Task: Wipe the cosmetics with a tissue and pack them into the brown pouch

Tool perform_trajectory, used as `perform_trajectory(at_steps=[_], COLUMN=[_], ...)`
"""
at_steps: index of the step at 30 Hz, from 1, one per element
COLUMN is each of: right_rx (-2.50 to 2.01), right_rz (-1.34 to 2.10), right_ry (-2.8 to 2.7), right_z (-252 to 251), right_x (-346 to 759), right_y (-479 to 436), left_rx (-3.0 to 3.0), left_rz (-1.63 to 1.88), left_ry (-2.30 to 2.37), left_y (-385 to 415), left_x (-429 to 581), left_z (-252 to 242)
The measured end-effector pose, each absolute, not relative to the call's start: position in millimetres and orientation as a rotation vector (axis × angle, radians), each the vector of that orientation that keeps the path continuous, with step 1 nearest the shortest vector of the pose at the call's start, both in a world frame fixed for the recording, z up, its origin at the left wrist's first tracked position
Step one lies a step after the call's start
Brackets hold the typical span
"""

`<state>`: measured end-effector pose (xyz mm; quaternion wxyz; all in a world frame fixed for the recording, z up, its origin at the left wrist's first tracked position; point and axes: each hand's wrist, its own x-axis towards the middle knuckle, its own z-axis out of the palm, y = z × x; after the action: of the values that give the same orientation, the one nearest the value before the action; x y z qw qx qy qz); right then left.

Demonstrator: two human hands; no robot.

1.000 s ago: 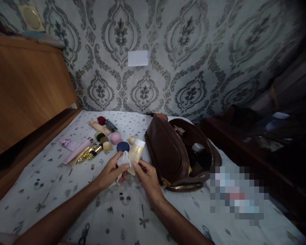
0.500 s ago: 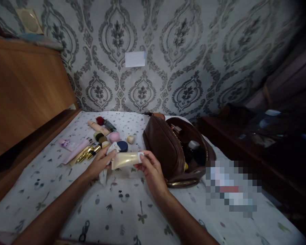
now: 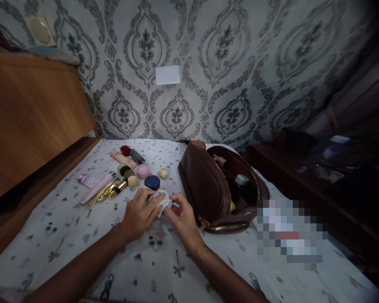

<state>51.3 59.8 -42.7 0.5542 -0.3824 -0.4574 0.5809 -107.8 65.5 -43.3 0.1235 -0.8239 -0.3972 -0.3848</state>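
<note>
My left hand is closed, pressing a crumpled white wipe between its fingers. Opposite it, my right hand pinches at the same spot with thumb and fingertips. The cream tube between the hands is almost wholly hidden by the wipe and fingers; only a pale edge seems to show. Just beyond them lie a round dark blue jar, a pink round container, a small yellow jar and a small cream-coloured jar.
A brown leather bag stands unzipped at the right with a white-capped bottle inside. Gold lipstick tubes, a pink tube and a green bottle lie left. A wooden cabinet borders the patterned sheet.
The wipe has moved right, from beside the cream tube to over its capped end. My left hand followed it, so both hands now meet and cover the tube.
</note>
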Motion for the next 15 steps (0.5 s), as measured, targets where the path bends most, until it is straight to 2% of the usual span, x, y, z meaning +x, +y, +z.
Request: perform_trajectory(at_steps=[5, 10, 15], right_rx=[-0.866, -0.820, -0.759], right_rz=[1.380, 1.422, 1.438], right_ry=[-1.051, -0.919, -0.797], right_z=[-42, -45, -47], right_x=[53, 52, 50], right_y=[58, 58, 59], left_rx=[-2.313, -2.178, -1.889], left_rz=[-1.190, -2.002, -2.457], left_ry=[-1.483, -1.993, -2.259], left_y=[84, 95, 94], left_x=[-126, -133, -120], left_z=[-37, -30, -40])
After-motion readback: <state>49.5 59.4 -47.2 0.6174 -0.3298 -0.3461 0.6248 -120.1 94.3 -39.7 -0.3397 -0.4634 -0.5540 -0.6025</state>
